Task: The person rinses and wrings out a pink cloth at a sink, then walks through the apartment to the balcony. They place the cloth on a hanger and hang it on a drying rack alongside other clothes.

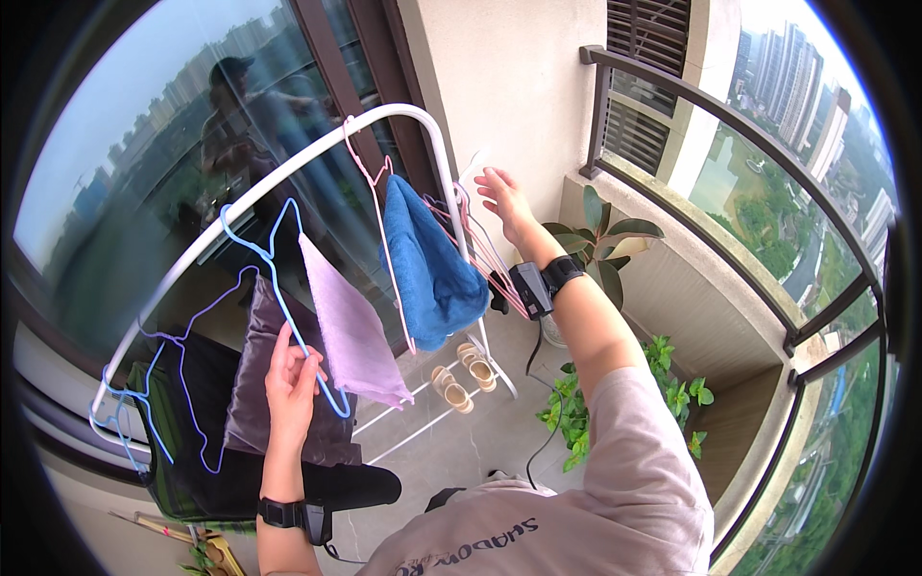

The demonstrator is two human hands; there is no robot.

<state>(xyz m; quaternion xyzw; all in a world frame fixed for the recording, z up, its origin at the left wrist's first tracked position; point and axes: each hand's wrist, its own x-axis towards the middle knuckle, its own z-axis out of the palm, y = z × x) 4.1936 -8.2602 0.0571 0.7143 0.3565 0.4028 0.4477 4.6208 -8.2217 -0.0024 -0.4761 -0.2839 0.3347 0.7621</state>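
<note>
My left hand (294, 367) has its fingers around the lower arm of a light blue hanger (287, 299) hooked on a white metal clothes rack (292, 165). A lilac cloth (353, 331) hangs from that hanger's other side. To its right, a blue towel (428, 266) hangs on a pink hanger (382, 237). My right hand (497, 194) reaches past the rack's right end, fingers apart, near several pink hangers (490, 263) hung there. A dark grey satin cloth (266, 381) and black clothing (198, 403) hang on the left part of the rack.
Beige sandals (452, 389) stand by the rack's lower bars. Potted plants (609, 237) and green leaves (573, 417) are at the right, beside a ledge and a glass balcony railing (720, 104). A glass door (144, 180) stands behind the rack. A cable (551, 432) hangs from my right wrist device.
</note>
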